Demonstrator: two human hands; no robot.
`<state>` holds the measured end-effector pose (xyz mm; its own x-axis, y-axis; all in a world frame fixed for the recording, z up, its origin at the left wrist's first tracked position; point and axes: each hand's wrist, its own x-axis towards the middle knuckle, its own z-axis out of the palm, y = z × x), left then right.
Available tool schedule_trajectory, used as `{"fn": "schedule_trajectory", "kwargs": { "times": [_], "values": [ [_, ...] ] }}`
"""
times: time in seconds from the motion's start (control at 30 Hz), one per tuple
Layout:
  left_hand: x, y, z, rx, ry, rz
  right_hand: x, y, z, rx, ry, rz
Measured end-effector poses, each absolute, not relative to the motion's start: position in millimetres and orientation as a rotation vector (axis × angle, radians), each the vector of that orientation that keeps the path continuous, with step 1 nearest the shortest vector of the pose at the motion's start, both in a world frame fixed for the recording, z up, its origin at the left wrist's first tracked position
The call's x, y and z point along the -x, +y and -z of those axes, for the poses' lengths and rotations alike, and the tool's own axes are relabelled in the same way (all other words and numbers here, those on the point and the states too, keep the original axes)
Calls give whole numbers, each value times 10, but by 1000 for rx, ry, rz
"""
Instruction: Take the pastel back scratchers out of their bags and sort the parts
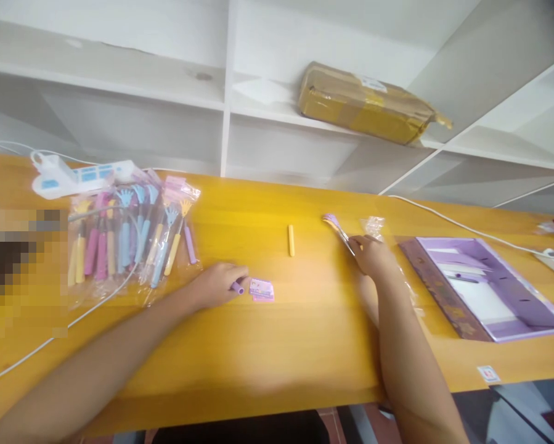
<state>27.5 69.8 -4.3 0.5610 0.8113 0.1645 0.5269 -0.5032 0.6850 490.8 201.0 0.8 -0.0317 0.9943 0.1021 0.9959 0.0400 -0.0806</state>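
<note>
My left hand (221, 285) is closed around a small purple tube (237, 287), whose open end pokes out near the thumb. Right beside it, a little stack of pink and purple cards (262, 289) lies on the table. My right hand (369, 250) grips the metal rods of hand-shaped scratchers (333, 223), with purple and yellowish heads pointing up and left. Between the hands, farther back, lies a yellow tube (291, 240). Bagged scratchers (129, 234) in yellow, pink, blue and purple are spread on the left, with a purple tube (190, 245) at their right edge.
A purple box (484, 338) with papers inside stands at the right, with clear plastic wrapping (373, 226) left of it. A power strip (82, 179) and white cables lie behind and across the left side. A taped parcel (364, 102) rests on the white shelf (267, 108).
</note>
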Motion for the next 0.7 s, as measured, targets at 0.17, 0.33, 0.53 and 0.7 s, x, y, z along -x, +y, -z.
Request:
{"fn": "schedule_trajectory", "kwargs": {
  "times": [0.17, 0.33, 0.53, 0.7],
  "values": [
    [-270, 666, 21, -2094, 1133, -732, -4766, 1968, -68, 1900, -1995, 138],
    [-325, 718, 79, -2082, 1186, -923, -3935, 1654, -104, 1390, -2012, -230],
    [-365, 752, 133, -2075, 1173, -1025, -2700, 1108, 119, 889, -2395, -766],
    [-362, 687, 43, -2106, 1092, -1040, -2418, 1072, 187, 888, -2486, -499]
  ]
}}
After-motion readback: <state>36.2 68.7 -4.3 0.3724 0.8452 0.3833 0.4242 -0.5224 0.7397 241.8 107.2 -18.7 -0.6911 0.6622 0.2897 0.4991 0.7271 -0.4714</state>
